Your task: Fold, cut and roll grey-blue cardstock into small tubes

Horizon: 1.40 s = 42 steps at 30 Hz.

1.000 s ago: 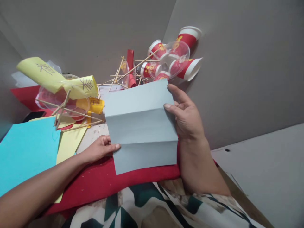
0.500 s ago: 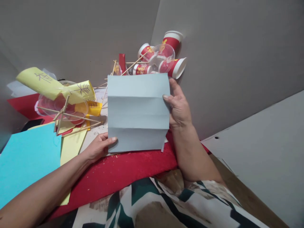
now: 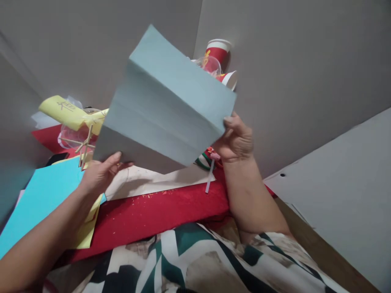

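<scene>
I hold a pale grey-blue creased sheet of paper [image 3: 165, 101] lifted and tilted in front of me. My left hand [image 3: 100, 175] pinches its lower left corner. At the sheet's right edge, my right hand [image 3: 235, 140] grips it with the thumb on top. Horizontal fold lines cross the sheet. It hides much of the clutter behind it.
Below lie a red cloth [image 3: 159, 211], a turquoise sheet [image 3: 42, 195] and yellow paper [image 3: 87, 228]. Yellow paper with writing [image 3: 65, 112] sits on a clear plastic bowl with wooden sticks [image 3: 82, 142]. Red paper cups [image 3: 218, 51] stand against the grey wall. A thin white strip [image 3: 210, 181] rests on the cloth.
Both hands raised the sheet and tilted it, the left side swinging up and toward me. It now covers the cups and sticks it stood in front of before.
</scene>
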### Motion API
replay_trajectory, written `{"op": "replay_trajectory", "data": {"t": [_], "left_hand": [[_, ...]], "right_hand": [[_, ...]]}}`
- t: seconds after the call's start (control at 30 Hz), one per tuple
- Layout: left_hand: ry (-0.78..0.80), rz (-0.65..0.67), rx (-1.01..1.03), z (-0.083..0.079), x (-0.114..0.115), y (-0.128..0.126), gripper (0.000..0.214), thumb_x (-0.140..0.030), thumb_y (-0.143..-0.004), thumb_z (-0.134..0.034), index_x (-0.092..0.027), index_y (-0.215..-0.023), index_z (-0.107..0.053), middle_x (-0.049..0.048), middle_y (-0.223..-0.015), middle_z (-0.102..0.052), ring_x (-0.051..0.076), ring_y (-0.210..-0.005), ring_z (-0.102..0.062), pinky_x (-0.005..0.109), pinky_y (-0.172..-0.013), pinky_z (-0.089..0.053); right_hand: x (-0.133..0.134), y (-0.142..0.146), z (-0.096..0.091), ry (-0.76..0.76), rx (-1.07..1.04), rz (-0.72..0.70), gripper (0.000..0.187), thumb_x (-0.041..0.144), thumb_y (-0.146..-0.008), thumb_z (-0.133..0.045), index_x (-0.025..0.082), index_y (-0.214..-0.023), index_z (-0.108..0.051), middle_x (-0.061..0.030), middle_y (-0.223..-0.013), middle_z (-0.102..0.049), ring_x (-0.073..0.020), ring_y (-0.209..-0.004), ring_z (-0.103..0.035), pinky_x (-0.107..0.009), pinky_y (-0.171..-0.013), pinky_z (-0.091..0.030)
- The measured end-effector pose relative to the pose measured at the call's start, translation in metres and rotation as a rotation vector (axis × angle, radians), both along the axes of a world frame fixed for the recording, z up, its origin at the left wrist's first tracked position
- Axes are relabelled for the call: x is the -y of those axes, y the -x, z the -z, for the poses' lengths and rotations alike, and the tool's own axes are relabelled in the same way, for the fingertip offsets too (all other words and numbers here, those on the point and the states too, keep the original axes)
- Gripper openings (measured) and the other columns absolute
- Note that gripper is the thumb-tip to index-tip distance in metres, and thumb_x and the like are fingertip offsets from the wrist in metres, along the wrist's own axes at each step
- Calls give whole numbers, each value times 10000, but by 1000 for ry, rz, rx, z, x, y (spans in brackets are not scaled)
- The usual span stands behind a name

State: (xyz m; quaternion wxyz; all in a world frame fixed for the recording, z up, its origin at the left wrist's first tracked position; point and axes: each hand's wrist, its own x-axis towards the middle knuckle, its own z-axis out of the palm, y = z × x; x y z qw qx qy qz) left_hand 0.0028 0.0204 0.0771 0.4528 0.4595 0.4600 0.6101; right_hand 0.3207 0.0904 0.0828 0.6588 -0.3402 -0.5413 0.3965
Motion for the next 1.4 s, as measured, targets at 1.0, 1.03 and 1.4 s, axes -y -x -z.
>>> {"op": "replay_trajectory", "data": {"t": [1.0, 1.03, 1.4], "left_hand": [[-674, 515, -1472, 59, 103, 63, 479, -114, -1012, -446, -216, -1471, -536, 120, -1361, -684, 279, -1217, -647, 463, -1004, -545], [-696, 510, -1471, 60, 101, 64, 488, -111, -1005, -467, -231, -1473, -538, 106, -1350, -694, 271, -1196, -657, 450, -998, -544], [-213, 452, -1072, 49, 89, 47, 163, -229, -898, -631, -225, -962, -780, 48, -902, -798, 213, -813, -719, 326, -752, -536]], "right_hand": [[105, -53, 120, -498, 1124, -253, 346, 323, -1077, -413, 330, -1326, -653, -44, -1373, -668, -247, -1328, -554, -519, -1128, -320], [105, -54, 120, -480, 1136, -261, 370, 283, -1086, -378, 362, -1321, -653, -14, -1376, -667, -224, -1350, -538, -507, -1144, -304], [103, -49, 109, -177, 1011, -375, 259, 428, -985, -551, 308, -1064, -767, -27, -1107, -781, -260, -1175, -657, -569, -1158, -307]]}}
